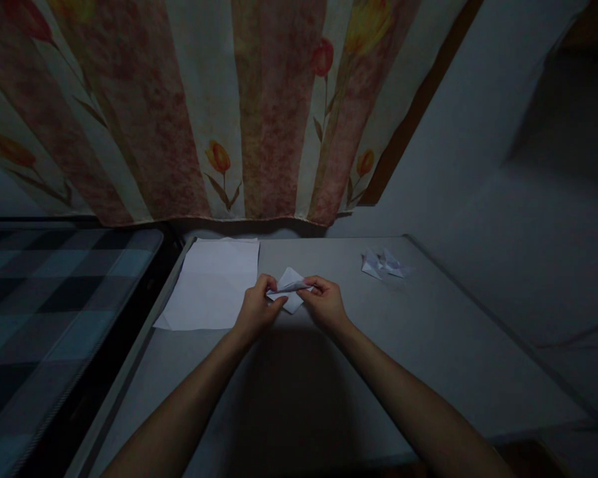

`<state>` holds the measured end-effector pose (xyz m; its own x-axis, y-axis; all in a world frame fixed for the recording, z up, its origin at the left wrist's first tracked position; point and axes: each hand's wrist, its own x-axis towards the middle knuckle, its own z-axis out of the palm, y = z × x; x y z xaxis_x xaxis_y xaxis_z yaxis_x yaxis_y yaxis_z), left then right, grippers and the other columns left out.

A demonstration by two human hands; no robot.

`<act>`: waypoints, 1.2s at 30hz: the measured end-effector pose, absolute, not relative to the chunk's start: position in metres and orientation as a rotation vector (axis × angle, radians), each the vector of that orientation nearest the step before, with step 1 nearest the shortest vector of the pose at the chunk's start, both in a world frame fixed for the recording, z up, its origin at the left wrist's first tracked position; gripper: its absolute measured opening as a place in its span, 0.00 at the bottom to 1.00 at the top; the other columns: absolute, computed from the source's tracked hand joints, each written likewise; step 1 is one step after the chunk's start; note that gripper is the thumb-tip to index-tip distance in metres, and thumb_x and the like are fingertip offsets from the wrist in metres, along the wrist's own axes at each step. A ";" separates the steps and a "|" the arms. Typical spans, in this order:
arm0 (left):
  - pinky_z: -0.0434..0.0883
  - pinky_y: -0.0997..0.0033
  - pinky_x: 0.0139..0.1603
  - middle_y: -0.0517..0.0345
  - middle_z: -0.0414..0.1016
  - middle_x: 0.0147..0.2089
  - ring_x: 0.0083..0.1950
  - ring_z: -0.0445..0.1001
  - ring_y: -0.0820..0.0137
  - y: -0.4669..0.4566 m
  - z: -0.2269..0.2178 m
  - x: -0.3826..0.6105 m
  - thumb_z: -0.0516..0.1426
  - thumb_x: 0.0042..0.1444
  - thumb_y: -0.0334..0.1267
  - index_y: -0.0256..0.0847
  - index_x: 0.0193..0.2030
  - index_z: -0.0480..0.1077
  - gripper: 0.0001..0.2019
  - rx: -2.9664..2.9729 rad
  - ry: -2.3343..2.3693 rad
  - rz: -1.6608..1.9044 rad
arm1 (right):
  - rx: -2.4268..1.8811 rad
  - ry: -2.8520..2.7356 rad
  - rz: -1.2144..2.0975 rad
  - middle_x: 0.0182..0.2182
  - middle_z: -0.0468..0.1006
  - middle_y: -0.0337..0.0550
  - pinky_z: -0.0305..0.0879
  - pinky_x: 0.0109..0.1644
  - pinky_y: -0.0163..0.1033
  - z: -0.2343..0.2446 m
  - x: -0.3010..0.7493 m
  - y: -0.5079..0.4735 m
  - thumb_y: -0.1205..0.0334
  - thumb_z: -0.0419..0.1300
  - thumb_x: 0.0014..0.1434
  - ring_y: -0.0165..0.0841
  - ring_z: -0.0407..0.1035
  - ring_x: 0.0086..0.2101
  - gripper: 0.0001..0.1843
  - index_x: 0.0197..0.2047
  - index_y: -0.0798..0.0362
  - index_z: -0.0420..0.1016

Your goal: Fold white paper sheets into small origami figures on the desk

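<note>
A small white folded paper piece lies on the grey table near its middle. My left hand pinches its left end and my right hand pinches its right end, thumbs and fingers pressed on a fold along its upper layer. Both forearms reach in from the bottom edge.
A stack of white paper sheets lies just left of my hands. Small folded paper shapes sit at the table's far right. A tulip-patterned curtain hangs behind the table. A checkered surface lies to the left.
</note>
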<state>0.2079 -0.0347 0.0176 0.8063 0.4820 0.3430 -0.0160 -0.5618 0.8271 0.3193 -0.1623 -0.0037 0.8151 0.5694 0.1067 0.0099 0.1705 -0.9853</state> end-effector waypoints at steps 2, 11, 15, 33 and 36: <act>0.66 0.77 0.30 0.62 0.74 0.35 0.30 0.71 0.74 -0.033 0.016 0.209 0.60 0.48 0.32 0.40 0.44 0.69 0.15 2.100 0.288 0.751 | -1.346 -0.534 0.411 0.24 0.74 0.36 0.61 0.26 0.33 -0.005 0.321 -0.163 0.59 0.69 0.40 0.28 0.66 0.22 0.13 0.29 0.53 0.72; 0.70 0.70 0.37 0.54 0.73 0.37 0.36 0.70 0.70 -0.032 0.021 0.210 0.60 0.53 0.34 0.40 0.36 0.76 0.04 2.269 0.180 0.916 | -1.478 -0.809 0.006 0.41 0.72 0.44 0.64 0.47 0.43 0.005 0.322 -0.169 0.62 0.66 0.47 0.35 0.67 0.41 0.03 0.28 0.50 0.77; 0.66 0.56 0.54 0.49 0.71 0.53 0.55 0.66 0.60 -0.032 0.022 0.209 0.59 0.54 0.35 0.40 0.31 0.74 0.03 2.328 0.098 1.000 | -1.513 -0.851 -0.031 0.46 0.72 0.45 0.59 0.55 0.49 0.012 0.319 -0.172 0.62 0.65 0.49 0.38 0.66 0.48 0.02 0.29 0.50 0.76; 0.69 0.70 0.36 0.54 0.74 0.37 0.35 0.72 0.67 -0.043 0.017 0.214 0.50 0.58 0.41 0.37 0.48 0.66 0.15 1.971 0.363 0.631 | -1.324 -0.600 0.434 0.27 0.77 0.39 0.68 0.29 0.36 0.008 0.299 -0.159 0.58 0.65 0.43 0.33 0.71 0.27 0.14 0.35 0.53 0.73; 0.69 0.63 0.47 0.47 0.72 0.48 0.46 0.72 0.63 -0.044 0.013 0.213 0.48 0.59 0.40 0.35 0.61 0.59 0.23 2.099 0.258 0.632 | -1.349 -0.497 0.384 0.25 0.77 0.39 0.66 0.22 0.34 0.005 0.300 -0.156 0.58 0.65 0.43 0.31 0.69 0.22 0.13 0.32 0.53 0.71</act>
<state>0.2125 -0.0441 0.0127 0.8476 0.4077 0.3398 -0.0529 -0.5722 0.8184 0.3003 -0.1563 0.0049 0.8365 0.5350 0.1183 0.0203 0.1854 -0.9825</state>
